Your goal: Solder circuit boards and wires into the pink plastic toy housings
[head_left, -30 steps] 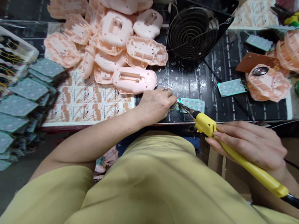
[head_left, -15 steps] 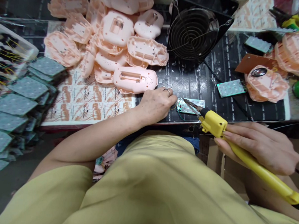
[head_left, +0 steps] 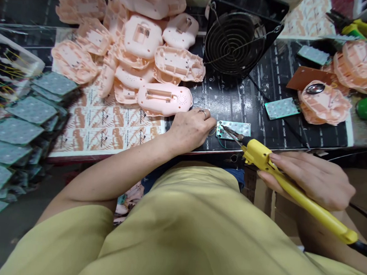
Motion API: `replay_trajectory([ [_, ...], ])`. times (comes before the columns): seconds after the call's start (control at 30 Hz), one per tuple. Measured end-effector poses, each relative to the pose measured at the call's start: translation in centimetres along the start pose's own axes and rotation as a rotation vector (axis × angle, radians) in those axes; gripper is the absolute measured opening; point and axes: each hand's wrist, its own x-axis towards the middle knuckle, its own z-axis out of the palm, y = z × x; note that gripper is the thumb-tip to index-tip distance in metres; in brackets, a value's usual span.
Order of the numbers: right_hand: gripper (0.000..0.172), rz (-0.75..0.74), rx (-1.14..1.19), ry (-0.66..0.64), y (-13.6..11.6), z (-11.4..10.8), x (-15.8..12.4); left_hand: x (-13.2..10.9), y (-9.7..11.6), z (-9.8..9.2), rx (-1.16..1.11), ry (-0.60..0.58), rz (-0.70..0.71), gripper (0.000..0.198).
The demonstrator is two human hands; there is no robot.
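A small green circuit board (head_left: 238, 129) lies near the front edge of the bench. My right hand (head_left: 313, 178) is closed around a yellow soldering iron (head_left: 257, 152), whose tip reaches the left end of that board. At the same end, my left hand (head_left: 192, 127) rests on the bench with its fingers pinched together. Thin wires show beside its fingertips, and it seems to pinch one, though the fingertips are partly hidden. Just behind the left hand lies a pink plastic housing (head_left: 165, 99) with a battery slot.
A pile of pink housings (head_left: 143, 35) stands at the back left, beside a black fan (head_left: 235, 43). Stacked circuit boards (head_left: 12, 133) fill the left edge. On the right are another circuit board (head_left: 281, 109), a housing with a speaker (head_left: 325, 106) and yellow-handled pliers (head_left: 361, 29).
The soldering iron and my right hand have shifted left and slightly up, bringing the tip lower on the board's left end. My left hand keeps its place by the board.
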Motion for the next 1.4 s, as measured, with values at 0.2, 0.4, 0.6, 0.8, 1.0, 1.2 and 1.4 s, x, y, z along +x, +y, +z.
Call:
replay_trajectory([
  [0.2, 0.074, -0.089, -0.031, -0.057, -0.1, 0.1, 0.7, 0.0, 0.2, 0.0, 0.05, 0.035, 0.03, 0.019],
  [0.4, 0.069, -0.13, -0.069, -0.125, -0.4, -0.3, 1.6, 0.0, 0.4, -0.1, 0.059, 0.071, 0.05, 0.024],
  [0.6, 0.075, -0.131, -0.065, -0.081, -0.5, -0.6, 1.5, 0.1, 0.4, 0.0, 0.058, 0.065, 0.052, 0.024],
  [0.8, 0.077, -0.129, -0.059, -0.073, -0.1, -0.8, 1.1, 0.1, 0.5, 0.1, 0.05, 0.07, 0.05, 0.023],
  [1.0, 0.073, -0.09, -0.069, -0.106, -0.7, -0.6, 1.7, 0.0, 0.4, 0.1, 0.052, 0.081, 0.059, 0.024],
  [1.2, 0.073, -0.081, -0.108, -0.125, -1.1, -0.4, 2.5, 0.0, 0.4, 0.0, 0.035, 0.02, 0.04, 0.023],
  [1.4, 0.086, -0.061, -0.18, -0.042, -0.9, -1.5, 1.7, -0.1, 0.2, 0.2, 0.025, 0.034, 0.044, 0.019],
])
